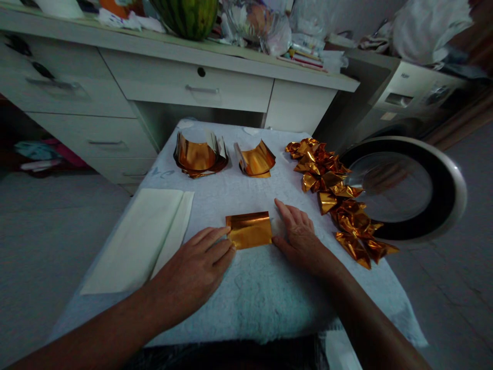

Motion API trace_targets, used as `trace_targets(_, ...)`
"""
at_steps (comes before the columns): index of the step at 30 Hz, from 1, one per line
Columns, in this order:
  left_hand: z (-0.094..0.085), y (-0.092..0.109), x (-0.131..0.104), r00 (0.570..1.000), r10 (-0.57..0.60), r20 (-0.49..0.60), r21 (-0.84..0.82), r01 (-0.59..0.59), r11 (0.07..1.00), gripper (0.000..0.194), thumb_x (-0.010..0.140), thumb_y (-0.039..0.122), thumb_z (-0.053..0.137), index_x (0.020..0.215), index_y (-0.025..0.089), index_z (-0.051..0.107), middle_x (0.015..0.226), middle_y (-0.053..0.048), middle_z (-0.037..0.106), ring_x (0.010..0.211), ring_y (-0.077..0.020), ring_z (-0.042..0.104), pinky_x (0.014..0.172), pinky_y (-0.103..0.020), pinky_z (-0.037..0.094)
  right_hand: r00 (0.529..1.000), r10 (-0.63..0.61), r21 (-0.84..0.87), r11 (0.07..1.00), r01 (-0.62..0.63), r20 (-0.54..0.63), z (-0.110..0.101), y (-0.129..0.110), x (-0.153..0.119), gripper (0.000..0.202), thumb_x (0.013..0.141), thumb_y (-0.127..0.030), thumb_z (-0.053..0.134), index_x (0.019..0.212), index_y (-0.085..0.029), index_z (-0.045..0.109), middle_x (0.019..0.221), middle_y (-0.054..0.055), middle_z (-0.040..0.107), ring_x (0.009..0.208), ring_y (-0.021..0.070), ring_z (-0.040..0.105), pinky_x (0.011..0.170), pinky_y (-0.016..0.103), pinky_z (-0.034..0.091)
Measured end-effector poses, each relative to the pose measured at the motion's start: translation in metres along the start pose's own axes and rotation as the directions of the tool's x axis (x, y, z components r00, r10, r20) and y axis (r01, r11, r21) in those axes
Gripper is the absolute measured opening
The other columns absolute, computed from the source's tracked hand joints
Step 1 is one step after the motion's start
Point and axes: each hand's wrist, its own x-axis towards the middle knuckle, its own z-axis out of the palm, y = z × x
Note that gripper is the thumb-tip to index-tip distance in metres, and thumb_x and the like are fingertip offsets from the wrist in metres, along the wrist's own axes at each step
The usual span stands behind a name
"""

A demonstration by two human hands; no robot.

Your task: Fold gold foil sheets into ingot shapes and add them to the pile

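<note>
Foil sheet [250, 237] lies mid-table [254, 298], between L and R edges. Your L hand [196, 264] has fingertips on its left end, can't tell if pinching; your R hand [298, 234] is spread, thumb by its right end. Uneven press. could skew the fold; a R forearm bump could knock folded foil pcs [352, 210] off the table's right edge.

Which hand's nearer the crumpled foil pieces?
Right. Right hand is left of the foil pieces; left hand is farther, at the left end of the gold sheet.
</note>
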Motion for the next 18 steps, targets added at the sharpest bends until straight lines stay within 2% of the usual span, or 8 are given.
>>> trace_targets(3,-0.003,-0.001,0.009,1.0,-0.018,0.021,-0.079,0.02,0.997,0.023,0.089,0.009,0.046,0.102,0.013,0.065,0.102,-0.011,0.068,0.116,-0.0304,0.057,0.103,-0.051,0.046,0.999,-0.033,0.019,0.999,0.032,0.036,-0.007,0.004,0.002,0.079,0.083,-0.019,0.053,0.153,-0.02,0.017,0.141,0.017,0.041,0.126,0.0323,0.04,0.102,0.055,0.037)
trace_targets(5,-0.006,-0.003,0.016,0.995,-0.028,0.096,-0.133,0.041,0.99,0.016,0.089,0.01,0.048,0.091,0.015,0.064,0.092,-0.008,0.067,0.096,-0.0251,0.063,0.096,-0.047,0.051,0.998,-0.065,0.038,0.997,0.064,0.024,-0.012,0.004,0.005,0.078,0.079,-0.015,0.054,0.151,-0.017,0.022,0.139,0.017,0.042,0.126,0.0312,0.04,0.103,0.053,0.037)
trace_targets(7,-0.008,-0.004,0.024,0.985,-0.071,0.158,-0.142,0.094,0.985,0.009,0.088,0.016,0.055,0.093,0.016,0.062,0.09,-0.007,0.066,0.088,-0.0244,0.063,0.088,-0.046,0.054,0.994,-0.103,0.059,0.993,0.105,-0.046,-0.019,-0.002,0.008,0.071,0.076,-0.011,0.053,0.144,-0.014,0.033,0.134,0.017,0.045,0.123,0.0295,0.042,0.104,0.05,0.037)
trace_targets(11,-0.009,-0.004,0.037,0.95,-0.194,0.243,-0.128,0.23,0.965,0.024,0.083,0.023,0.067,0.104,0.016,0.06,0.098,-0.008,0.065,0.09,-0.0271,0.062,0.081,-0.047,0.055,0.968,-0.151,0.098,0.98,0.173,-0.202,-0.031,-0.026,0.018,0.049,0.075,-0.01,0.053,0.123,-0.017,0.048,0.119,0.013,0.051,0.112,0.0275,0.047,0.098,0.046,0.041)
trace_targets(13,-0.007,-0.003,0.041,0.943,-0.216,0.252,-0.136,0.256,0.957,0.027,0.083,0.025,0.067,0.108,0.017,0.06,0.103,-0.009,0.063,0.095,-0.0274,0.06,0.083,-0.046,0.055,0.967,-0.225,0.1,0.966,0.237,-0.123,-0.032,-0.037,0.023,0.037,0.076,-0.015,0.057,0.113,-0.019,0.053,0.112,0.01,0.054,0.105,0.0253,0.049,0.092,0.042,0.042)
trace_targets(15,-0.004,-0.002,0.043,0.948,-0.226,0.222,-0.134,0.26,0.956,0.03,0.085,0.027,0.066,0.112,0.017,0.059,0.111,-0.01,0.063,0.098,-0.0272,0.059,0.085,-0.046,0.054,0.943,-0.327,0.085,0.943,0.322,0.064,-0.03,-0.042,0.029,0.025,0.079,-0.023,0.062,0.103,-0.02,0.057,0.102,0.006,0.057,0.096,0.0228,0.051,0.088,0.039,0.043)
trace_targets(18,0.001,-0.002,0.042,0.959,-0.226,0.17,-0.12,0.248,0.961,0.028,0.087,0.027,0.063,0.113,0.016,0.06,0.114,-0.01,0.064,0.098,-0.0265,0.059,0.086,-0.045,0.054,0.902,-0.392,0.069,0.92,0.386,0.181,-0.022,-0.04,0.036,0.031,0.08,-0.035,0.068,0.105,-0.02,0.058,0.101,0.006,0.058,0.092,0.0216,0.051,0.084,0.037,0.042)
